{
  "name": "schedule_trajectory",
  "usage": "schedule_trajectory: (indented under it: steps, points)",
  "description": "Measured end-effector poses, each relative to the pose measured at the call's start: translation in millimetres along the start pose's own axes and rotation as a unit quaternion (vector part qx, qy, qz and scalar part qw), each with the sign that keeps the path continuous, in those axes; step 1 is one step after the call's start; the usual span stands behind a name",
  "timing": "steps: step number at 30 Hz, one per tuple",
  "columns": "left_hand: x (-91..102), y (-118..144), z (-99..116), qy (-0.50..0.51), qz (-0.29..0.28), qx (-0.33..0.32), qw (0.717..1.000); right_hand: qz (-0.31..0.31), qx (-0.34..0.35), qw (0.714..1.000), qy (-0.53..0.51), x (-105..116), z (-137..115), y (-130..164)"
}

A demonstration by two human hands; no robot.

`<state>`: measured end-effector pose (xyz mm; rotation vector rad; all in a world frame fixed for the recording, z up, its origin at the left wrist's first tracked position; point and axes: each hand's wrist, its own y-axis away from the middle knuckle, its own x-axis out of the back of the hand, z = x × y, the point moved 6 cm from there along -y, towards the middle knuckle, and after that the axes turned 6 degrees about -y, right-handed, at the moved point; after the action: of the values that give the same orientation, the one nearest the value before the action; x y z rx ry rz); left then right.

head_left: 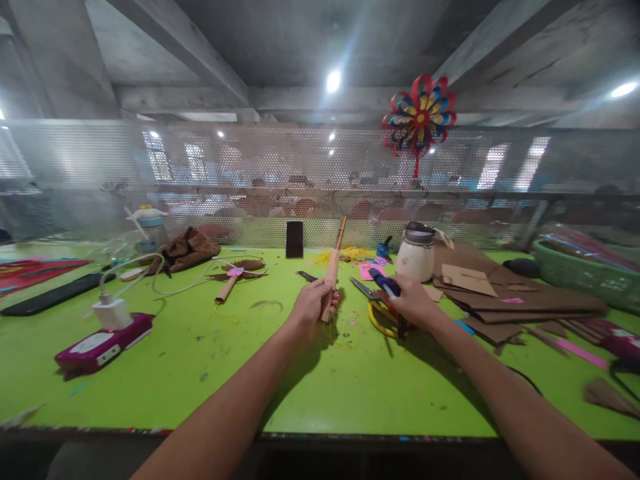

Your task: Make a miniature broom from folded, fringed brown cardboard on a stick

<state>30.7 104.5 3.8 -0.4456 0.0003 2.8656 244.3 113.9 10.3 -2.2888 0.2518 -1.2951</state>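
Note:
My left hand is closed around a brown paper roll, with a thin stick poking out of its far end; it is held tilted above the green table. Over to the right, my right hand grips a dark blue object, whose kind I cannot make out. Beneath that hand lie scissors with yellow handles, their blades pointing away to the left. A dark blade-like tool lies just beyond my left hand, partly hidden by it. Pink paper slips lie behind the scissors.
A phone leans at the mesh divider. Yellow strands, a small blue bottle and a white jar stand behind. Brown paper and a green basket are right; a purple power strip and brown paper flower left.

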Motion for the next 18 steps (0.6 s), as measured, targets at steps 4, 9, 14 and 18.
schedule_trajectory:
  steps: [4, 9, 14, 18]
  points:
    - [1.6, -1.6, 5.1, -0.016, 0.014, -0.017, 1.000, -0.019, -0.062, 0.994, 0.087, 3.2, 29.6, -5.6]
    - [1.6, -4.4, 5.2, -0.024, 0.012, -0.023, 0.999, -0.024, -0.096, 0.990, 0.100, 19.9, 62.3, -11.1]
    - [2.7, -6.1, 2.6, -0.034, 0.007, -0.024, 0.999, -0.048, -0.109, 0.987, 0.108, 20.9, 86.7, -12.1]
    - [3.9, -8.1, 1.5, -0.040, 0.007, -0.029, 0.999, -0.066, -0.126, 0.984, 0.109, 15.7, 99.4, -8.3]
